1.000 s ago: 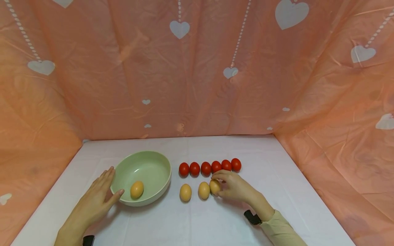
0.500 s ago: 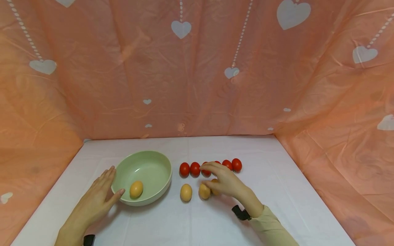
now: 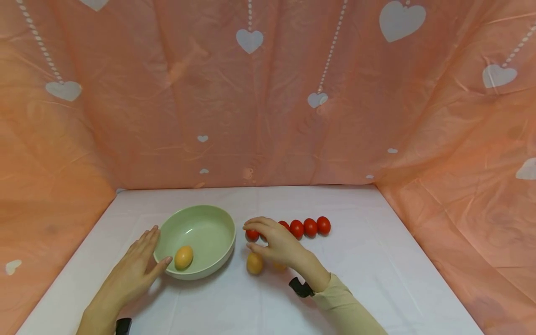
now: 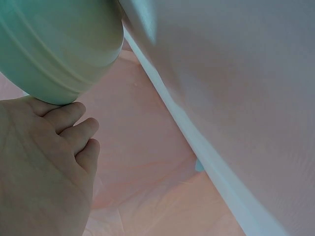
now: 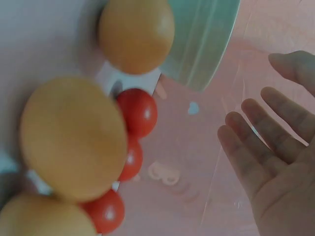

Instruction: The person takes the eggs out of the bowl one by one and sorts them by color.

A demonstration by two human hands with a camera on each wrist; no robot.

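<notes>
A pale green bowl [image 3: 209, 235] stands on the left, with one brown egg [image 3: 183, 257] lying in it. Along its left side rests my left hand [image 3: 130, 274], extended fingers against the outer wall and thumb at the near rim. My right hand [image 3: 278, 244] hovers over the eggs with fingers spread and holds nothing. Its thumb is nearest the leftmost loose egg [image 3: 255, 264]; whether they touch is unclear. The right wrist view shows a middle egg [image 5: 74, 137] and a third egg [image 5: 44, 216], largely hidden by the hand in the head view.
Behind the eggs runs a row of several small red tomatoes [image 3: 310, 227], partly covered by my right hand. A white cloth [image 3: 201, 307] covers the table. An orange curtain with white hearts [image 3: 284, 139] encloses its back and sides.
My right hand has let go of the rightmost egg and moved left above the row to the leftmost one. The left hand stays at the bowl.
</notes>
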